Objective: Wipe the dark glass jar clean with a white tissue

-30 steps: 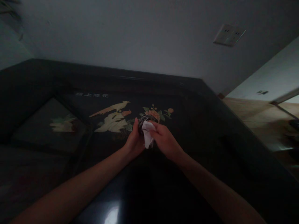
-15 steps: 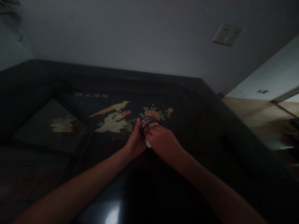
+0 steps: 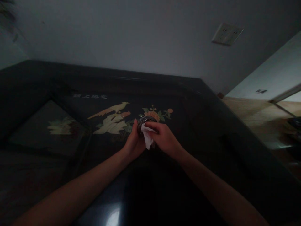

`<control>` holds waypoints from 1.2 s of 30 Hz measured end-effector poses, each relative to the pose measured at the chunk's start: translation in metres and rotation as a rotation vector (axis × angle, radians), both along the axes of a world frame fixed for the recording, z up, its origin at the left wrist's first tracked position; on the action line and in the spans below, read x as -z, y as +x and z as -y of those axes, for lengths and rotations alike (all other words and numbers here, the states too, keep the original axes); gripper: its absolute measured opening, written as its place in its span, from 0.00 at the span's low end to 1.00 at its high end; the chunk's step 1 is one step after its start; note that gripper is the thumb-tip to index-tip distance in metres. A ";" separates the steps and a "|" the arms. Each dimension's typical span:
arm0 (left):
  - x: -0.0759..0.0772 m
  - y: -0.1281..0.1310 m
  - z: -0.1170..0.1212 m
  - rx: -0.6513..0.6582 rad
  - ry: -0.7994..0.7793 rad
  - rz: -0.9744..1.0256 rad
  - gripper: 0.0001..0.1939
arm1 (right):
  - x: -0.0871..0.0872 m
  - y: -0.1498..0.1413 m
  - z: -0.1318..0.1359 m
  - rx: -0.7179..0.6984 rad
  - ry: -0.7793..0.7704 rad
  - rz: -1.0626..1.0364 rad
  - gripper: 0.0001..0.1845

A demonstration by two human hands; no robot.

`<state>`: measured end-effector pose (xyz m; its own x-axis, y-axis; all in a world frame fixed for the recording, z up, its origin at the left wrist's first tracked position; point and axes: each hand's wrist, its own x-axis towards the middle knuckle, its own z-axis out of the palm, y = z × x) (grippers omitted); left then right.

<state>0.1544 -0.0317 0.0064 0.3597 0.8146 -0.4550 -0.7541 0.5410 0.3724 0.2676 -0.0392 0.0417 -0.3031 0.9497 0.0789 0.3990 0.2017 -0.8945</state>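
Observation:
My left hand is wrapped round the side of a small, dark, shiny round dish, its thumb up along the left rim. The dish is held tilted towards me above the black tabletop, and its lower part is hidden by my hands. Between the fingers of my right hand is a white tissue. The tissue lies against the dish's opening, and one end hangs down below it. Dim light hides the finer detail of the dish.
The glossy black table bears an inlaid bird, flowers and white characters. Behind it rises a pale wall with a socket plate. Wooden floor shows at the right.
My right hand has turned and drawn back a little from the dish's inside, so more of the tissue shows. The dish has shifted slightly left with my left hand.

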 end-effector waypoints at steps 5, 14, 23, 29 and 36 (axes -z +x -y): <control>-0.003 0.000 0.001 0.023 0.006 0.002 0.28 | 0.000 -0.004 0.005 0.009 0.070 0.110 0.20; 0.002 0.000 -0.001 0.050 0.041 -0.019 0.29 | -0.019 -0.001 0.015 -0.262 0.251 0.788 0.16; 0.005 0.000 -0.001 0.104 0.054 0.008 0.31 | -0.028 -0.002 0.017 -0.328 0.379 1.061 0.17; 0.004 0.000 0.000 0.066 0.093 -0.018 0.29 | -0.024 0.001 0.013 -0.184 0.158 0.769 0.15; -0.002 0.001 0.000 0.001 0.097 0.032 0.28 | -0.003 0.002 -0.001 0.045 -0.089 -0.045 0.12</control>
<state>0.1555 -0.0321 0.0087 0.3735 0.8540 -0.3623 -0.7661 0.5042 0.3987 0.2701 -0.0384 0.0449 -0.2576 0.9662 0.0066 0.3645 0.1035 -0.9254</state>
